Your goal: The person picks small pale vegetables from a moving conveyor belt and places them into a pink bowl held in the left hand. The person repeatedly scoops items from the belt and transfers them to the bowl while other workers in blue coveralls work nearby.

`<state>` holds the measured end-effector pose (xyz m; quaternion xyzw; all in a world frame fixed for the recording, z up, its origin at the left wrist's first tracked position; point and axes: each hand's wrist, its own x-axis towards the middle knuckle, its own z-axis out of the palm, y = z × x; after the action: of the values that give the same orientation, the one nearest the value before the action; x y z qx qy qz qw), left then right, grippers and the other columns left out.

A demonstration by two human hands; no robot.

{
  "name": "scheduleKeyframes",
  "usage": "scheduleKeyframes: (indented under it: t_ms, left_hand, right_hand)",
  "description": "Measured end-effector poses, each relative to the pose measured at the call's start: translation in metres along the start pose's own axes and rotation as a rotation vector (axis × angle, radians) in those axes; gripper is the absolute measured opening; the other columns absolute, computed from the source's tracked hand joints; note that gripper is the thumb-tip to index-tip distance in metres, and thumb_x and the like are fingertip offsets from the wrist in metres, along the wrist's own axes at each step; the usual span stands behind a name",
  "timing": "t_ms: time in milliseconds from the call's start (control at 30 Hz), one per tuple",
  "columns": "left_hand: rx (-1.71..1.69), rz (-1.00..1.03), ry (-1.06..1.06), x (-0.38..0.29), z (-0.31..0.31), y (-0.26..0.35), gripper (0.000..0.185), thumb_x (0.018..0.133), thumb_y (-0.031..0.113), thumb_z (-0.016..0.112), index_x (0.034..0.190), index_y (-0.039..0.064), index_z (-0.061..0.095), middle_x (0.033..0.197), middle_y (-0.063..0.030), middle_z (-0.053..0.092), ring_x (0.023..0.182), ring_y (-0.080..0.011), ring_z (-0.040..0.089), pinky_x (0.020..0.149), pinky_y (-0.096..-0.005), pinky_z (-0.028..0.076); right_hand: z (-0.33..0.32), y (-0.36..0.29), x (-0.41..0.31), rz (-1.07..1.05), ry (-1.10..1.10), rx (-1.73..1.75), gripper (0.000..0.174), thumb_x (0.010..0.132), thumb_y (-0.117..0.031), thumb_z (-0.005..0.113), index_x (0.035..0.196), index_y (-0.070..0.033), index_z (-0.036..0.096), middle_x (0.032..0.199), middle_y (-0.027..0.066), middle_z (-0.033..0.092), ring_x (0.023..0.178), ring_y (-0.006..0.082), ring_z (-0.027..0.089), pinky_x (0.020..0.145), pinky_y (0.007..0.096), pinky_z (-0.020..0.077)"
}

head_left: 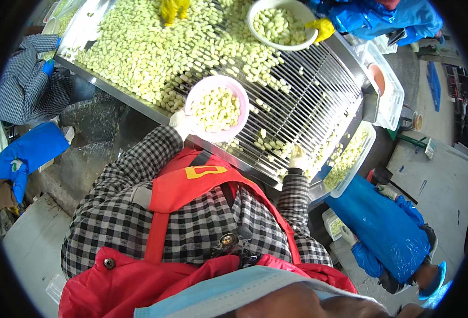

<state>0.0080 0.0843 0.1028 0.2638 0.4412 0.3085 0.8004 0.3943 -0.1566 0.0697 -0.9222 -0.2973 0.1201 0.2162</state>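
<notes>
My left hand [182,122], in a pale glove, grips the left rim of a pink bowl [243,95]. Pale green oval pieces [214,107], perhaps nuts or beans, partly fill this bowl, which is over the near side of a slatted metal sorting table [313,87]. At the table's near right part, my right hand [298,159], also pale-gloved, is low among loose pieces on the slats; its fingertips are too bright to tell whether they pinch any. A thick layer of the same pieces [138,51] covers the table's far left part.
Across the table, a co-worker's yellow glove [323,30] holds a white bowl [253,20]; another yellow glove [174,10] touches the pieces. A white basket [367,159] of pieces stands by the right edge. Co-workers in blue aprons [381,222] and a checked sleeve [31,79] are at both sides.
</notes>
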Motion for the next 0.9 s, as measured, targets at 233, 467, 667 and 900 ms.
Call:
scheduleKeyframes:
  t_ms: [233,467,667,900]
  left_hand:
    - [0.096,-0.181,-0.250,-0.005,0.004,0.021,0.042,0.094,0.005,0.055,0.136,0.000,0.051,0.123,-0.0220,0.063,0.102,-0.0346,0.068,0.088,-0.0529,0.059]
    - [0.427,-0.295,-0.581,-0.010,0.015,0.079,0.057,0.089,0.007,0.066,0.143,0.015,0.051,0.141,-0.0166,0.053,0.109,-0.0309,0.068,0.087,-0.0429,0.059]
    - [0.744,-0.173,-0.619,-0.007,0.057,0.066,0.060,0.098,0.031,0.062,0.151,0.011,0.042,0.130,-0.0108,0.065,0.092,-0.0223,0.070,0.075,-0.0317,0.059]
    - [1.624,0.730,-0.761,0.033,0.213,-0.005,0.061,0.091,0.028,0.062,0.148,0.013,0.045,0.141,-0.0181,0.056,0.121,-0.0320,0.059,0.106,-0.0418,0.045]
  right_hand:
    - [0.111,-0.157,-0.054,0.155,-0.602,0.810,0.040,0.096,-0.035,0.065,0.122,-0.005,0.063,0.098,0.0111,0.074,0.075,0.0210,0.072,0.060,0.0329,0.0578]
    - [0.035,-0.181,-0.077,0.282,-0.684,0.985,0.026,0.085,-0.022,0.073,0.105,-0.005,0.075,0.087,0.0092,0.073,0.072,0.0207,0.071,0.064,0.0315,0.0597]
    - [-0.042,-0.086,-0.073,0.400,-0.371,1.010,0.031,0.085,-0.014,0.059,0.111,-0.002,0.069,0.101,0.0149,0.070,0.083,0.0284,0.069,0.073,0.0404,0.0577]
    - [-0.187,0.081,0.068,0.717,-0.132,0.927,0.026,0.086,-0.013,0.062,0.107,0.000,0.070,0.103,0.0147,0.070,0.080,0.0233,0.068,0.069,0.0338,0.0570]
